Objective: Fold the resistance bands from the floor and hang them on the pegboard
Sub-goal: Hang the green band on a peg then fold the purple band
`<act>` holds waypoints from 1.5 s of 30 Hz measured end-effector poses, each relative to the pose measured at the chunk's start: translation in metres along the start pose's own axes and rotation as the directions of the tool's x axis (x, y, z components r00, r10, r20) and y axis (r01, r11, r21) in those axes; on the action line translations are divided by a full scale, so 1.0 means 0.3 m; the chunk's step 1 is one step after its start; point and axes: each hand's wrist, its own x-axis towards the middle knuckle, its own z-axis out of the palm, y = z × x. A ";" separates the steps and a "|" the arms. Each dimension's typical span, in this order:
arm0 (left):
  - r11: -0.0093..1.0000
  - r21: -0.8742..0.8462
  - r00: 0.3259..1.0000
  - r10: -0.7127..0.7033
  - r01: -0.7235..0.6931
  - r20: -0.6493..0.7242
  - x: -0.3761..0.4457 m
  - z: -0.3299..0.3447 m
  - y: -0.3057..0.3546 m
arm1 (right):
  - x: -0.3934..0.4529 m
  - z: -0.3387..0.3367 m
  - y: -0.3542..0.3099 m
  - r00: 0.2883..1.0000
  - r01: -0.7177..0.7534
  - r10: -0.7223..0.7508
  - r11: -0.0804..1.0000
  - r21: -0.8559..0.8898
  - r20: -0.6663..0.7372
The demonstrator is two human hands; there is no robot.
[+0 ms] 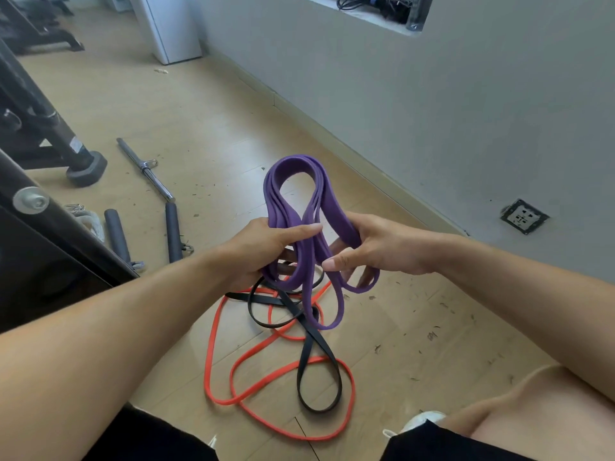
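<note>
A purple resistance band (301, 194), gathered into several loops, is held up above the floor in the middle of the view. My left hand (263, 247) grips the bundle at its waist, thumb laid across the front. My right hand (376, 247) curls its fingers round the right-hand strand of the same band. Loose purple loops hang down below both hands. On the wooden floor beneath lie an orange band (219, 347) and a black band (319, 347), tangled over each other. No pegboard is in view.
A grey wall (432, 104) runs along the right with a floor socket (524, 216) beside it. Metal cable-machine bars (146, 169) and black grip handles (173, 232) lie on the floor at left, beside dark gym equipment frames (50, 134). My knees frame the bottom edge.
</note>
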 end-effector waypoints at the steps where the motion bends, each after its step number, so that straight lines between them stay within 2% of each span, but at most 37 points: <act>1: 1.000 -0.008 1.000 -0.001 0.001 -0.008 0.000 -0.005 0.001 | 0.000 -0.002 -0.002 1.000 -0.001 0.001 1.000 0.000 0.006; 7: 0.976 -0.219 0.995 -0.031 0.010 -0.094 0.017 -0.032 0.018 | 0.005 -0.005 -0.010 1.000 -0.025 0.025 1.000 -0.009 0.000; 11: 0.971 -0.239 0.993 -0.025 -0.004 -0.119 0.013 -0.004 0.015 | 0.016 0.032 -0.018 1.000 0.001 -0.001 1.000 -0.003 -0.010; 17: 0.983 -0.177 0.985 0.012 -0.043 -0.170 0.011 0.004 0.005 | 0.051 0.111 -0.009 0.994 0.028 -0.019 0.996 0.080 -0.107; 21: 0.997 -0.077 0.984 -0.004 -0.010 -0.178 0.009 -0.021 0.003 | 0.060 0.098 -0.009 0.990 -0.003 0.010 0.999 0.055 -0.144; 27: 0.993 -0.120 0.988 -0.032 0.014 -0.151 -0.008 -0.005 0.006 | 0.067 0.123 -0.012 0.997 0.009 0.005 0.979 0.206 -0.071; 31: 0.994 -0.111 0.982 -0.031 0.011 -0.184 0.002 -0.002 0.007 | 0.067 0.135 -0.019 0.997 0.012 0.009 0.966 0.257 -0.083; 36: 0.997 0.075 0.975 0.037 -0.021 -0.219 0.011 -0.013 -0.009 | 0.066 0.115 -0.025 0.994 -0.068 0.088 0.961 0.269 -0.065; 45: 0.995 0.067 0.975 -0.063 0.079 -0.212 0.035 -0.020 -0.038 | 0.090 0.110 -0.006 0.943 -0.011 0.123 0.940 0.341 -0.309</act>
